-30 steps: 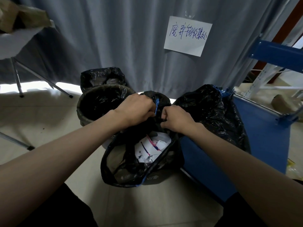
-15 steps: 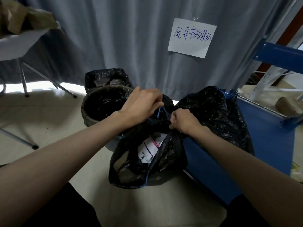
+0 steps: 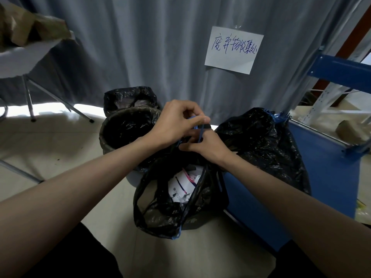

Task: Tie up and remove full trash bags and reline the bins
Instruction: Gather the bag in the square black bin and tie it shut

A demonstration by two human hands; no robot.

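— Left hand (image 3: 176, 125) first: what has it got?

— Its fingers are curled, pinching the blue drawstring (image 3: 200, 131) at the mouth of the black trash bag (image 3: 170, 209), a little above the centre of the frame. The thumb lies along the top of the loop.

— And the right hand (image 3: 208, 146)?

— Just below and right of the left one, touching it. Its fingers are curled in as well, gripping the same blue cord together with the gathered black plastic at the bag's top.

— Where does that bag sit?

— On the pale floor (image 3: 50, 149) at the centre of the frame, mouth only partly drawn in. White crumpled paper (image 3: 180, 187) shows inside, printed with pink and dark stripes; no words on it can be made out.

— Any other bags?

— A second black bag (image 3: 265, 149), fuller, stands right of centre against a blue panel (image 3: 325, 177), with blue cord bunched at its top. Left of centre is a round bin (image 3: 128, 131) lined in black, and behind it a smaller lined bin (image 3: 130, 97), close to the grey curtain (image 3: 150, 47).

— Is anything written up?

— A white sheet (image 3: 233, 50) is taped to the curtain at upper right, handwritten in blue ink with Chinese characters; it appears to read 废弃物收集处, though the last characters are scrawled.

— Upper left?

— A white table (image 3: 22, 59) on metal legs, with brown paper parcels (image 3: 30, 31) on top.
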